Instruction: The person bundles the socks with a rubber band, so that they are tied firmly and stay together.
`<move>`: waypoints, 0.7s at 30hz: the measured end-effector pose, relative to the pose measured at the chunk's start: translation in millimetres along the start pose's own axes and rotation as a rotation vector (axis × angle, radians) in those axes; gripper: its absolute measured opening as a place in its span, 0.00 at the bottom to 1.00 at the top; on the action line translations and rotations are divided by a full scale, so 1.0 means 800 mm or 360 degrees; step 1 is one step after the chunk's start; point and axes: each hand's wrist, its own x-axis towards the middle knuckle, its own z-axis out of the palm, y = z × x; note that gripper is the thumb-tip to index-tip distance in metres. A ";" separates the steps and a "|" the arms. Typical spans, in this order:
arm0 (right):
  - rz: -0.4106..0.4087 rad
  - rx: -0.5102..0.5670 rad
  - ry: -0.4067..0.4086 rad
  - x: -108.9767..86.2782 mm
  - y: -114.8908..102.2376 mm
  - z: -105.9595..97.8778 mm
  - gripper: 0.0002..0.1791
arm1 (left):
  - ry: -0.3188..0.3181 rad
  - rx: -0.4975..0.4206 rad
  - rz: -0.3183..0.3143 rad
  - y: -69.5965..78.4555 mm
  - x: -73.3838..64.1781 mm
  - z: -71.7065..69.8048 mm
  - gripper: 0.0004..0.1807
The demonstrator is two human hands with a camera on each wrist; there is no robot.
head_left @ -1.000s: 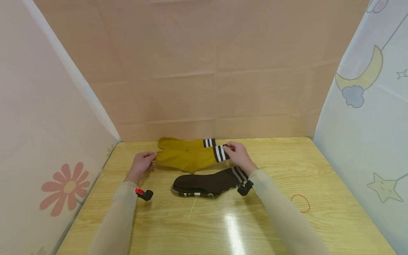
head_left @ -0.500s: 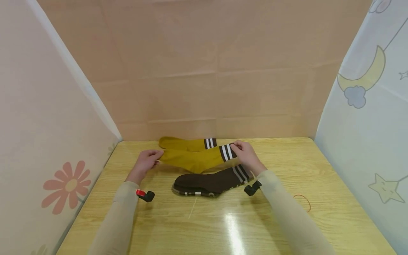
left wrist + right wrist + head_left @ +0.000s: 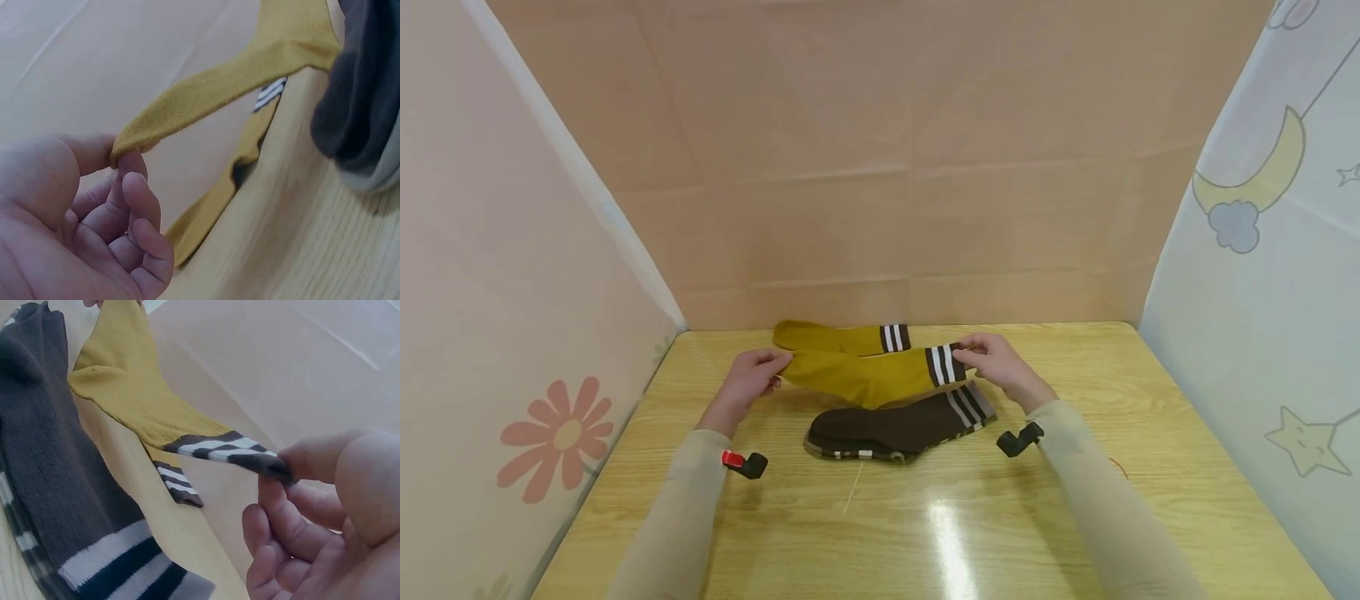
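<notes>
A mustard-yellow sock (image 3: 865,375) with a dark cuff and white stripes is stretched sideways between both hands. My left hand (image 3: 748,382) pinches its toe between thumb and fingers, seen close in the left wrist view at the toe tip (image 3: 134,134). At the other end my right hand (image 3: 1000,367) pinches the striped cuff (image 3: 231,450). Behind it a second mustard sock (image 3: 827,337) with a matching cuff lies flat at the table's back edge. Nearer the person, dark brown socks (image 3: 880,429) with grey-striped cuffs lie stacked over a patterned one.
The wooden table (image 3: 812,533) meets a tan backdrop (image 3: 910,208) at the rear. Printed panels stand on both sides, with a flower (image 3: 565,437) at left and a moon (image 3: 1262,175) at right. A thin red loop (image 3: 1120,468) lies partly hidden by the right sleeve.
Both hands have shifted right with the mustard sock, the right hand farther, drawing it out longer. The dark cuffs on the table are more exposed, while the right sleeve now covers most of the red loop.
</notes>
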 end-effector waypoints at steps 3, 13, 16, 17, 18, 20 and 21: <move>0.0001 -0.0022 -0.0014 -0.004 -0.001 -0.004 0.30 | 0.0006 -0.0019 0.0003 0.004 -0.003 0.002 0.20; -0.0119 -0.0098 0.0098 -0.015 -0.007 -0.014 0.21 | -0.0012 -0.0033 0.0068 0.020 -0.018 0.010 0.19; -0.0137 -0.0126 0.0179 -0.019 -0.006 -0.016 0.25 | -0.0038 -0.0025 0.0087 0.023 -0.023 0.011 0.20; -0.0147 -0.0133 0.0203 -0.019 -0.006 -0.017 0.26 | -0.0049 -0.0024 0.0086 0.024 -0.025 0.011 0.20; -0.0158 -0.0136 0.0224 -0.020 -0.005 -0.018 0.27 | -0.0057 -0.0024 0.0081 0.024 -0.026 0.011 0.20; -0.0175 -0.0148 0.0257 -0.021 -0.003 -0.019 0.27 | -0.0080 -0.0021 0.0069 0.024 -0.029 0.011 0.21; -0.0185 -0.0148 0.0268 -0.022 -0.002 -0.020 0.27 | -0.0092 -0.0022 0.0063 0.025 -0.031 0.011 0.21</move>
